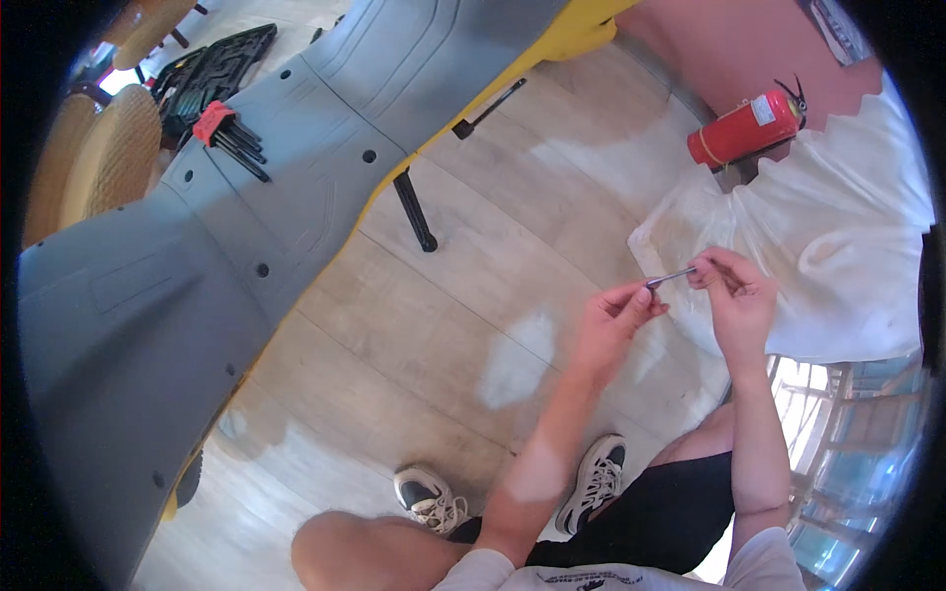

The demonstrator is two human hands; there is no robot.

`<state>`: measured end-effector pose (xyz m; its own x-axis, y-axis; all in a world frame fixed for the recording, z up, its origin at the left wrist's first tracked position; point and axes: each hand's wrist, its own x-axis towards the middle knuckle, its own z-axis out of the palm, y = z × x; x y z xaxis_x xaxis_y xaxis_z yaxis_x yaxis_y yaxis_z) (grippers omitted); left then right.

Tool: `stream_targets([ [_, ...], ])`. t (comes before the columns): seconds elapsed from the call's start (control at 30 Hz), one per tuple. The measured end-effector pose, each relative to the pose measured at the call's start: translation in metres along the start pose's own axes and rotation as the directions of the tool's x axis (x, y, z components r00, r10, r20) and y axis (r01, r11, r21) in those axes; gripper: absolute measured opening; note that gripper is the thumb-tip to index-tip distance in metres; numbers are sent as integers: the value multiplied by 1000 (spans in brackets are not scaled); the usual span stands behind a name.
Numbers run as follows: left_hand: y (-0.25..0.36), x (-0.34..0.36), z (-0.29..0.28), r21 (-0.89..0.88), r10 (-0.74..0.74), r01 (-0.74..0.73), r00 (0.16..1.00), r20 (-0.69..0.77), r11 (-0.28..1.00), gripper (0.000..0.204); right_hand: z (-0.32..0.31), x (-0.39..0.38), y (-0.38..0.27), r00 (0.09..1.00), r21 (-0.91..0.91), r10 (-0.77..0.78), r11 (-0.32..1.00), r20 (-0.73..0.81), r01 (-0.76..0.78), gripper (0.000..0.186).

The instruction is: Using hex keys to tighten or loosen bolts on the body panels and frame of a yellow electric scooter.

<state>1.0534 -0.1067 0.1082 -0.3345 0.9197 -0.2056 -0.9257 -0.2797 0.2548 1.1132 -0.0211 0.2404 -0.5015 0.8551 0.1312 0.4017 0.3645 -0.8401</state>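
Note:
A thin, dark metal rod spans the gap between my two hands, over the floor beside a white cloth. My left hand pinches its left end between thumb and fingers. At the other end, my right hand has its fingertips closed on the rod. Its tips are covered by my fingers, so I cannot make out their shape. On the left, a big grey panel with a yellow edge and several dark holes stretches diagonally. A hex key set in a red holder rests on this panel.
A red fire extinguisher lies tilted at the upper right, near the white cloth. Black legs or levers stick out beyond the yellow edge. Behind the panel are an open black tool case and a woven seat.

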Motion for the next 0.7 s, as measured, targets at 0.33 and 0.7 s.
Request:
stream_targets([
  [0.33, 1, 2, 10, -178, 82, -96, 993, -84, 979, 27, 5, -2, 2, 997, -38, -81, 996, 13, 82, 10],
  [0.7, 12, 0, 5, 112, 92, -86, 994, -52, 990, 27, 10, -1, 6, 989, -44, -146, 988, -12, 145, 11],
])
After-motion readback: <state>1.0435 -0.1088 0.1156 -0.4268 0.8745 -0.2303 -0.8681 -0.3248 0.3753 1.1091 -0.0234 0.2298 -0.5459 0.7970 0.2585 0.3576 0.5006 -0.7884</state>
